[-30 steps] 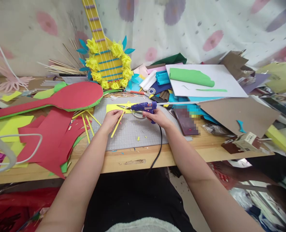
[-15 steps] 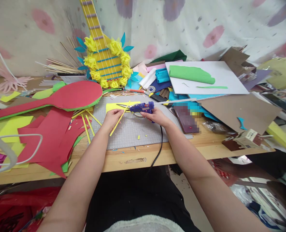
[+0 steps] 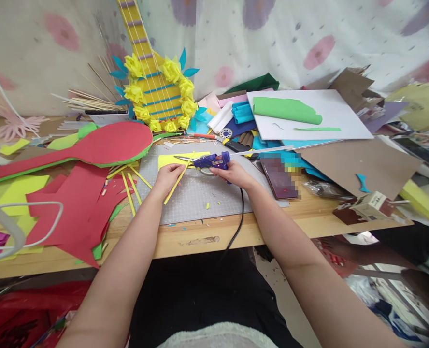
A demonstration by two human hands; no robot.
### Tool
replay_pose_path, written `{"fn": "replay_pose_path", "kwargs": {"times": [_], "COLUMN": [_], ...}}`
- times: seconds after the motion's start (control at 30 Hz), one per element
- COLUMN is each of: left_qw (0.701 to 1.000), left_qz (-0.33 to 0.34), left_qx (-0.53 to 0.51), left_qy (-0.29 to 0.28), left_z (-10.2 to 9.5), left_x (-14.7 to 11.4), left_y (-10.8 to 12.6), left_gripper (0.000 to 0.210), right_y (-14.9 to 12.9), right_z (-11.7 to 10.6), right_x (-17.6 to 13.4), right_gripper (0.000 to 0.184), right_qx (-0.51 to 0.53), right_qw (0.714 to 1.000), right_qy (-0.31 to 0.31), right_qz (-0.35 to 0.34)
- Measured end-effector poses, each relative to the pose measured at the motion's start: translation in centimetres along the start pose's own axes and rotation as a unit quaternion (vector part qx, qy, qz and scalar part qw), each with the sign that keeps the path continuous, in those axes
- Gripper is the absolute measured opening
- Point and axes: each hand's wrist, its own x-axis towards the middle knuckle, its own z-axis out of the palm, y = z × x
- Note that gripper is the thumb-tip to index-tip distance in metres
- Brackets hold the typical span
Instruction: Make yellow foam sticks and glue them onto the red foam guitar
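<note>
My left hand (image 3: 169, 180) is closed on a thin yellow strip (image 3: 174, 186), which slants up toward the glue gun's nozzle. In my right hand (image 3: 235, 175) is a blue glue gun (image 3: 212, 160), pointing left, with a long pale glue stick (image 3: 263, 151) jutting from its back. Its black cord (image 3: 242, 212) drops over the table's front edge. Behind the strip lie scissors (image 3: 182, 158) on a yellow sheet (image 3: 164, 161), partly hidden by the glue gun. Under both hands is a grey cutting mat (image 3: 193, 205).
On the left are a red paddle-shaped piece (image 3: 115, 142), red sheets (image 3: 69, 208) and more yellow strips (image 3: 129, 193). A yellow flower-trimmed guitar model (image 3: 160, 92) stands behind. To the right lie a phone (image 3: 278, 179), a white board (image 3: 308, 116) and a small carton (image 3: 372, 208).
The view has shifted very slightly. Both hands, the yellow strip and the glue gun keep nearly the same positions.
</note>
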Motion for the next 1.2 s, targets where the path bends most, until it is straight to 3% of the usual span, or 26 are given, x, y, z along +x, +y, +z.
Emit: {"fn": "replay_pose_path", "kwargs": {"times": [0.57, 1.2], "left_qw": [1.000, 1.000], "left_qz": [-0.014, -0.020], "left_qx": [-0.010, 0.007], "left_qy": [-0.001, 0.008], "left_z": [0.2, 0.2], "left_x": [-0.3, -0.6], "left_y": [0.4, 0.8], "left_gripper": [0.019, 0.020], "right_y": [-0.3, -1.0], "right_z": [-0.2, -0.3], "right_x": [-0.1, -0.5], "right_gripper": [0.039, 0.032], "right_qx": [0.007, 0.003], "right_qw": [1.000, 1.000], "right_qy": [0.024, 0.002], "right_qz": [0.013, -0.005]}}
